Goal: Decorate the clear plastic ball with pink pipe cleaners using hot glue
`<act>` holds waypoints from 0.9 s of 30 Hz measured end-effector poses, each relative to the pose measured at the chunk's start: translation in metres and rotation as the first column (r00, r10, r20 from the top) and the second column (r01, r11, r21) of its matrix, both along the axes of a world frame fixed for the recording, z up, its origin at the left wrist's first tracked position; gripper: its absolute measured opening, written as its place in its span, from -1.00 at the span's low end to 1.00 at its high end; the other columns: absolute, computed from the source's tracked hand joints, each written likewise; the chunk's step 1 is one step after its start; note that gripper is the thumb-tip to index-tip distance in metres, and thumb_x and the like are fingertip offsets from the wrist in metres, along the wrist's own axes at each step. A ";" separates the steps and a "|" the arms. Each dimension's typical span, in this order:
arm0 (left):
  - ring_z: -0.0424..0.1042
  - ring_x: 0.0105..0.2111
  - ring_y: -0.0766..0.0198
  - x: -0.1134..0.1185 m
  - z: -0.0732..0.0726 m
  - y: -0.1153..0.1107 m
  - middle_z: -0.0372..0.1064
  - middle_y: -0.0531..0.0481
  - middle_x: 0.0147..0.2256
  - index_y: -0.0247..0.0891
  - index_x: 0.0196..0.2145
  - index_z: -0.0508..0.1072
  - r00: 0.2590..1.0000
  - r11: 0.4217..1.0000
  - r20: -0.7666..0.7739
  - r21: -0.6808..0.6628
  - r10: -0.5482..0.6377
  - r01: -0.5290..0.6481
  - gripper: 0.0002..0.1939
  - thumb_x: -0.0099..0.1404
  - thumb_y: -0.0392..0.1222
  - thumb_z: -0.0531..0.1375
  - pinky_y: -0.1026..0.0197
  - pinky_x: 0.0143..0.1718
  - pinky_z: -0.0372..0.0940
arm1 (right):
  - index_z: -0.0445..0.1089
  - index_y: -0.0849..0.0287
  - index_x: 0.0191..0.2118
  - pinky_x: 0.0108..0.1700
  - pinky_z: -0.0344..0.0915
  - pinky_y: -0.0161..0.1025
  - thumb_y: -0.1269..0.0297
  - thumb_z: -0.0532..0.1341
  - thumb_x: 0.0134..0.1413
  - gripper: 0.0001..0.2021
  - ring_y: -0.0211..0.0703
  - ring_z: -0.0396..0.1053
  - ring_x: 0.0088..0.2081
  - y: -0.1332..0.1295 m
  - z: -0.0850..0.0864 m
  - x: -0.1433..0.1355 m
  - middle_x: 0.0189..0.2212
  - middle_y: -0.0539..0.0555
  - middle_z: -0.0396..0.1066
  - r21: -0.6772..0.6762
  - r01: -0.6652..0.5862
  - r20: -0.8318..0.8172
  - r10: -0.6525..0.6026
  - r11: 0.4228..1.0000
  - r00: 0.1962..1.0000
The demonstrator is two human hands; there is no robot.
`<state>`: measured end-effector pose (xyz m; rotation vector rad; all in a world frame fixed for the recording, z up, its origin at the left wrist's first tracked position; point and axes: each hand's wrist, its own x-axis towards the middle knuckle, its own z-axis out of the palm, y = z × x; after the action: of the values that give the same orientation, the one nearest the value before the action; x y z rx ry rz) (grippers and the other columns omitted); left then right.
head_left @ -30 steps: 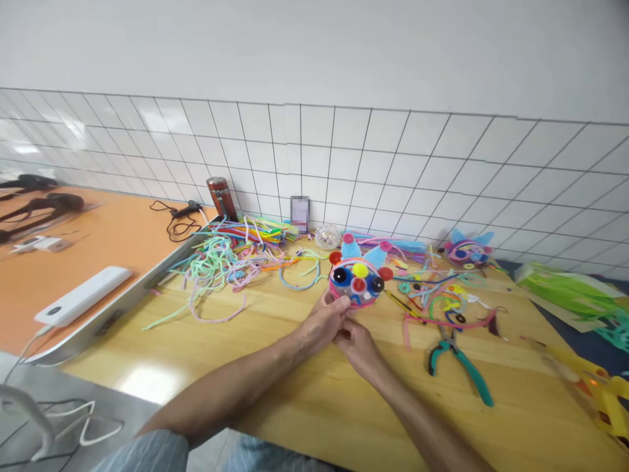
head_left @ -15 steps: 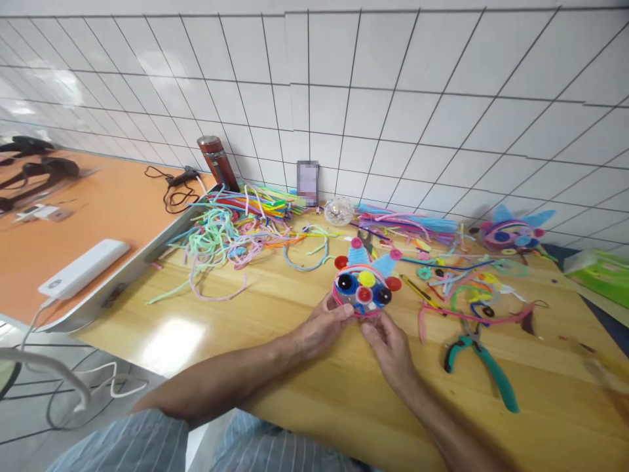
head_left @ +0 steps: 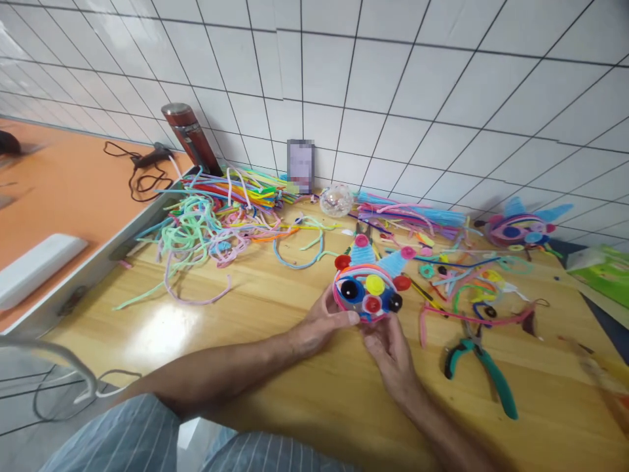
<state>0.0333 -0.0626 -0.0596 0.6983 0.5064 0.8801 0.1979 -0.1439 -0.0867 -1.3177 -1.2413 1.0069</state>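
Between my two hands is a pipe-cleaner animal-face craft (head_left: 367, 280), with pale blue ears, black button eyes, a yellow disc, a red nose and red and pink knobs. My left hand (head_left: 328, 321) grips its left lower edge, thumb across the front. The fingers of my right hand (head_left: 390, 347) are closed at its lower right edge; some are hidden behind it. Pliers with teal handles (head_left: 484, 367) lie with jaws apart to the right of my right hand. A similar craft face (head_left: 521, 229) rests against the wall at the far right.
Loose pipe cleaners (head_left: 196, 219) heap at the back left. A bundle of pipe cleaners (head_left: 413, 216), a clear ball (head_left: 336, 200) and a phone (head_left: 301, 166) sit along the wall. A thermos (head_left: 190, 137) stands left. Scraps and a pencil (head_left: 426, 295) lie right; a white power bank (head_left: 42, 269) is on the orange table.
My view has shifted, bringing the table's things closer and cutting off more at the left. Both hands still hold the craft face, which is tilted slightly more clockwise.
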 end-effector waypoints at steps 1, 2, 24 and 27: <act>0.52 0.17 -0.09 -0.001 -0.001 0.000 0.56 -0.22 0.17 -0.21 0.18 0.51 1.000 1.000 0.002 -0.002 0.001 -0.001 -0.16 -0.01 0.03 0.62 -0.06 0.27 0.32 | 0.36 0.04 0.09 -0.20 0.49 -0.18 -0.02 0.28 0.33 -0.64 -0.11 0.51 -0.24 -0.001 0.000 0.000 -0.21 0.09 0.54 0.007 0.014 -0.003 -0.014 1.000 1.000; 0.53 0.16 -0.08 -0.001 -0.002 0.000 0.56 -0.22 0.16 -0.21 0.18 0.51 1.000 1.000 0.011 -0.003 0.004 -0.004 -0.16 -0.02 0.04 0.62 -0.06 0.27 0.31 | 0.36 0.04 0.06 -0.26 0.46 -0.21 -0.01 0.29 0.33 -0.67 -0.14 0.48 -0.29 -0.002 0.000 0.000 -0.25 0.06 0.51 0.017 0.037 -0.004 -0.037 0.999 0.999; 0.57 -0.23 0.20 -0.002 0.001 -0.010 0.63 -0.12 -0.05 -0.18 0.00 0.54 0.999 0.999 0.037 -0.040 0.019 -0.017 -0.35 0.04 0.10 0.60 0.20 -0.22 0.31 | 0.39 0.08 -0.02 -0.20 0.43 -0.15 0.03 0.33 0.23 -0.68 -0.12 0.45 -0.27 0.002 0.001 0.008 -0.27 0.05 0.49 0.211 0.234 0.111 -0.262 0.949 0.959; 0.56 -0.31 0.24 -0.001 -0.001 -0.012 0.64 -0.08 -0.15 -0.19 -0.05 0.54 0.999 0.997 0.033 -0.078 0.014 -0.012 -0.39 0.05 0.12 0.59 0.20 -0.23 0.32 | 0.40 0.08 -0.05 -0.19 0.42 -0.16 0.03 0.32 0.24 -0.70 -0.12 0.46 -0.26 0.003 0.002 0.010 -0.27 0.05 0.49 0.214 0.234 0.113 -0.262 0.948 0.958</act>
<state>0.0322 -0.0744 -0.0602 0.6091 0.5130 0.8786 0.2075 -0.1404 -0.0845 -1.3650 -1.2098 0.6042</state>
